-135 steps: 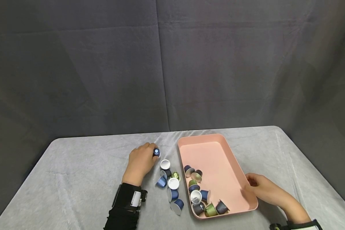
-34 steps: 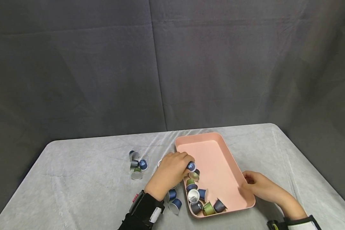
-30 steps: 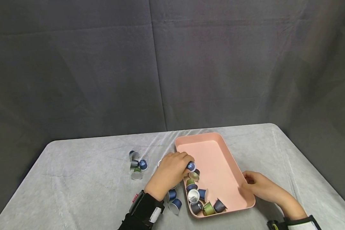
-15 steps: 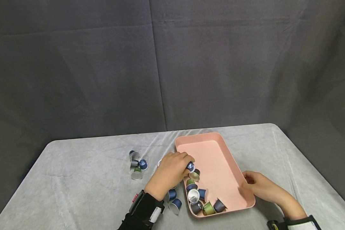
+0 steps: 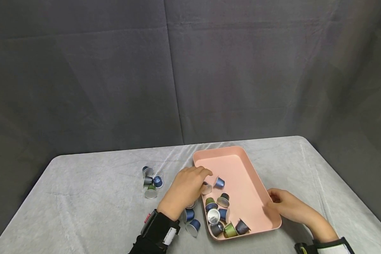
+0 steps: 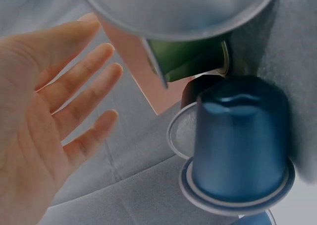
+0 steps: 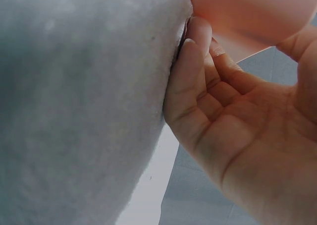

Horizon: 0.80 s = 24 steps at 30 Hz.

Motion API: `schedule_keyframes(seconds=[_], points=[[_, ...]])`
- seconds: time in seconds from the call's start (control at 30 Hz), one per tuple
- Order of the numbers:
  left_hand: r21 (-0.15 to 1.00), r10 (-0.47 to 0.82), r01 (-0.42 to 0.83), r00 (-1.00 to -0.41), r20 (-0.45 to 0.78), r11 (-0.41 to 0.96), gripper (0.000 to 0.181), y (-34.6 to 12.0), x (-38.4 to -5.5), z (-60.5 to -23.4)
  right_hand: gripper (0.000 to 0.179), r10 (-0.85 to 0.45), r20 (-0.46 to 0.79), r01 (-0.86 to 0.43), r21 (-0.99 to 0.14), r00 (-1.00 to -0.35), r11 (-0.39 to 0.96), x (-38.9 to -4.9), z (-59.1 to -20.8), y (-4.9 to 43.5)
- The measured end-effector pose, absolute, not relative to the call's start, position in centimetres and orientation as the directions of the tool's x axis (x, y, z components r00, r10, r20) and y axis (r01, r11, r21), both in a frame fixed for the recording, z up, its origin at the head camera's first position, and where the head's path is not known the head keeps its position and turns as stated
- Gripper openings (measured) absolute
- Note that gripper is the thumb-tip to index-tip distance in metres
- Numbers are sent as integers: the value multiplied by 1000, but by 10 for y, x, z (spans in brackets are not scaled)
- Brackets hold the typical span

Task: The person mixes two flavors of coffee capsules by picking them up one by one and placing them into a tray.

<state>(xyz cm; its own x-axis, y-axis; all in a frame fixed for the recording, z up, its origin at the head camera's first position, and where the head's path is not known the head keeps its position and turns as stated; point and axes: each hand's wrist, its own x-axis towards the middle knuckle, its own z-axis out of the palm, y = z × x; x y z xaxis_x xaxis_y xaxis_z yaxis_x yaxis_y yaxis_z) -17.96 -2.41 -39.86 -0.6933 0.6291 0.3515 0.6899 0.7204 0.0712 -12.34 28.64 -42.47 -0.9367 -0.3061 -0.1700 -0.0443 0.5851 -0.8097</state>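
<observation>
My left hand (image 5: 187,187) hovers at the left wall of a pink tray (image 5: 238,171), fingers apart and holding nothing. Just off its fingertips, a blue coffee capsule (image 5: 219,182) lies tipped inside the tray. Another capsule (image 5: 207,188) is partly hidden behind the thumb. In the left wrist view the palm (image 6: 29,150) faces loose capsules, among them a blue capsule (image 6: 242,145) and a green capsule (image 6: 190,59). My right hand (image 5: 290,208) grips the tray's right edge. In the right wrist view its curled fingers (image 7: 185,81) are under the tray, thumb against the wall.
Several green, blue and dark capsules gather along the tray's lower left, including a green capsule (image 5: 230,230). On the grey cloth (image 5: 92,204), blue capsules (image 5: 193,227) lie beside the tray, partly under my left arm. Farther left sits a small cluster with a blue capsule (image 5: 158,182).
My left hand has let go of the blue capsule, which now rests in the tray. A dark-topped capsule there has shifted right and nearer. The right hand keeps its hold.
</observation>
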Motion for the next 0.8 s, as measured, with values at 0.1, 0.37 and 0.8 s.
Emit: schedule_keyframes(seconds=[0.1, 0.37, 0.8], points=[[68, 627, 689, -692, 358, 722, 35, -25, -181, -399, 25, -309, -168, -49, -808, -936, 587, -124, -425, 287], [66, 624, 689, -689, 368, 722, 35, -29, -183, -397, 25, -316, -165, -49, -818, -934, 573, -124, -426, 288], [104, 593, 682, -692, 413, 724, 32, -40, -187, -392, 25, -289, -198, -15, -802, -937, 598, -125, -425, 287]])
